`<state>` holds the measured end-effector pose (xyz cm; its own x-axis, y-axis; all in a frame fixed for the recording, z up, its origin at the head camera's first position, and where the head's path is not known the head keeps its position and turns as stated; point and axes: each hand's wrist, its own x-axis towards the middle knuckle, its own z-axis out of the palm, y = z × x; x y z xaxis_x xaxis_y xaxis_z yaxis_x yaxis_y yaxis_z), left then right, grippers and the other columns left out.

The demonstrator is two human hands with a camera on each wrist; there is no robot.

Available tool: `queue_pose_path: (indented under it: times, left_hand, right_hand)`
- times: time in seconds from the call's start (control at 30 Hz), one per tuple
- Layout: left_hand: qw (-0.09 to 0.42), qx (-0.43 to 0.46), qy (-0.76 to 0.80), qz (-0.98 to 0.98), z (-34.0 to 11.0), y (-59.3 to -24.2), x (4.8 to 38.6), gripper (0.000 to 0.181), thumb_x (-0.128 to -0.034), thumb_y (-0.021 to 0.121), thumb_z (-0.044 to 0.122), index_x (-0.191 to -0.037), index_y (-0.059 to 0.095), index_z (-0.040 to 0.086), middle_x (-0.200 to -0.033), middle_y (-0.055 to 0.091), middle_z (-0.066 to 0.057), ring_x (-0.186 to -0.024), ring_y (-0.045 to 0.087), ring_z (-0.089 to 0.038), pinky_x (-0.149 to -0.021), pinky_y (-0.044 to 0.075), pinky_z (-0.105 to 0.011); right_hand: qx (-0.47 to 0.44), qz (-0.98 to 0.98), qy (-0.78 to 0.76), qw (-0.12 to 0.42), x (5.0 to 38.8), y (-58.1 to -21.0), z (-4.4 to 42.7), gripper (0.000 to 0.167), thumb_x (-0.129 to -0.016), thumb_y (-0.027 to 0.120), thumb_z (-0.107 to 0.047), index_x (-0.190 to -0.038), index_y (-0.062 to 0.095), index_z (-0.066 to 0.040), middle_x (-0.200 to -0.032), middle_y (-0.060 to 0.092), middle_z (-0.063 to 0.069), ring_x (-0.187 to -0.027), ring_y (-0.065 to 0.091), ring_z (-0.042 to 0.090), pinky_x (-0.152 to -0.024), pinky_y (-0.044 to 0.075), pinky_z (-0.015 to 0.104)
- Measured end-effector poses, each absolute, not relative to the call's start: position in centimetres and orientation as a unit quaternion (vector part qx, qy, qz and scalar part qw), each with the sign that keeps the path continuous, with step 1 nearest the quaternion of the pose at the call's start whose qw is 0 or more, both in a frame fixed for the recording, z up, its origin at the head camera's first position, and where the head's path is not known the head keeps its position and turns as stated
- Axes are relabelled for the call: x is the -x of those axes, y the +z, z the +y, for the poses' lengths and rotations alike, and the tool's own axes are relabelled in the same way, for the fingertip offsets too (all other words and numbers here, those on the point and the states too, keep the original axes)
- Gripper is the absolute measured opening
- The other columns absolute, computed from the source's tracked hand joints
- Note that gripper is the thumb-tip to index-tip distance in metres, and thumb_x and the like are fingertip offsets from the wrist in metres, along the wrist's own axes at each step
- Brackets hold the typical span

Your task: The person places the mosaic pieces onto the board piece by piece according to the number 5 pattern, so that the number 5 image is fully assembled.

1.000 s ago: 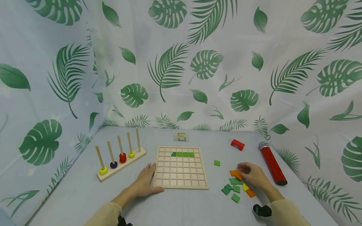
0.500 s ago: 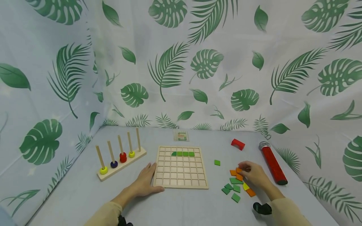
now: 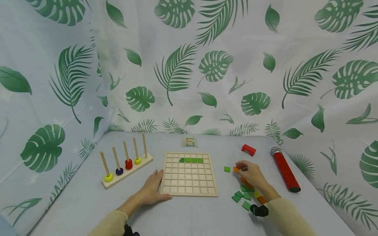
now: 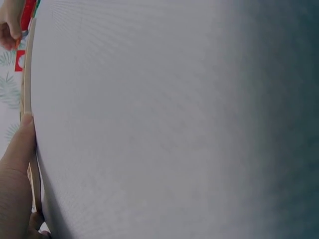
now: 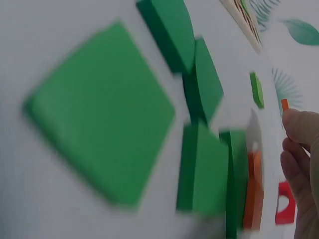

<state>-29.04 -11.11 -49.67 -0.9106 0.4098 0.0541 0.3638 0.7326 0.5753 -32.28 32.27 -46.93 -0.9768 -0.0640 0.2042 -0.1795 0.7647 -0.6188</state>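
Between thumb and fingers my right hand [image 3: 252, 176] pinches an orange tile [image 3: 236, 169], raised over the table just right of a lone light-green tile [image 3: 226, 169]. Its upper tip shows in the right wrist view as an orange sliver [image 5: 284, 104]. Below the hand lie loose green tiles [image 3: 246, 205], a yellow tile [image 3: 257, 194] and orange tiles [image 5: 254, 201], partly covered by the hand and wrist. My left hand [image 3: 150, 190] rests at the left edge of a wooden grid board [image 3: 189, 180], thumb spread near its front corner. A row of green pieces [image 3: 191, 160] sits in the board's upper cells.
At left stands a peg rack [image 3: 128, 173] with coloured beads on its rods. A small pattern card [image 3: 189, 141] lies behind the board. Toward the right are a red arch block [image 3: 248, 149] and a red tube [image 3: 285, 172] with a silvery end.
My right hand has picked an orange tile from the pile and carried it left and slightly away from me. The left hand and the board have stayed put.
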Motion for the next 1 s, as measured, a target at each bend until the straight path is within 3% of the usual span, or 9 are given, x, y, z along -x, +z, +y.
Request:
queue_pose_path:
  times: [0.17, 0.3, 0.5, 1.0]
  left_hand:
    - [0.034, -0.213, 0.291, 0.932, -11.1, -50.0, 29.4, 0.113, -0.0721, 0.072, 0.060, -0.148, 0.017, -0.003, -0.152, 0.022, -0.022, -0.141, 0.011, -0.038, -0.113, 0.012, -0.051]
    - [0.035, -0.213, 0.289, 0.933, -11.1, -50.3, 29.5, 0.114, -0.0715, 0.071, 0.062, -0.149, 0.016, -0.003, -0.152, 0.022, -0.022, -0.141, 0.011, -0.038, -0.113, 0.012, -0.051]
    - [0.038, -0.210, 0.293, 0.932, -11.0, -50.1, 29.4, 0.114, -0.0712, 0.072, 0.061, -0.149, 0.017, -0.003, -0.152, 0.021, -0.023, -0.141, 0.011, -0.039, -0.113, 0.013, -0.052]
    - [0.036, -0.221, 0.300, 0.927, -11.3, -49.4, 28.9, 0.111, -0.0734, 0.072, 0.057, -0.147, 0.018, -0.006, -0.150, 0.023, -0.026, -0.139, 0.013, -0.041, -0.112, 0.014, -0.054]
  right_hand:
    - [-0.102, -0.934, 0.327, 0.104, 33.2, -47.4, 29.5, 0.027, -0.083, 0.067, -0.002, -0.110, 0.064, 0.000, -0.101, 0.066, 0.009, -0.092, 0.062, 0.026, -0.084, 0.053, 0.042]
    - [-0.125, -0.932, 0.322, 0.112, 34.0, -48.0, 27.5, 0.025, -0.082, 0.071, -0.002, -0.107, 0.066, -0.001, -0.098, 0.067, 0.005, -0.090, 0.062, 0.021, -0.082, 0.054, 0.038]
    - [-0.173, -0.914, 0.341, 0.133, 34.7, -47.7, 23.9, 0.024, -0.078, 0.073, 0.002, -0.101, 0.067, 0.002, -0.094, 0.068, 0.007, -0.086, 0.063, 0.022, -0.078, 0.055, 0.038]
    - [-0.225, -0.900, 0.356, 0.110, 36.3, -48.1, 17.3, 0.024, -0.080, 0.071, 0.001, -0.103, 0.066, 0.001, -0.096, 0.067, 0.007, -0.088, 0.064, 0.022, -0.076, 0.055, 0.031]
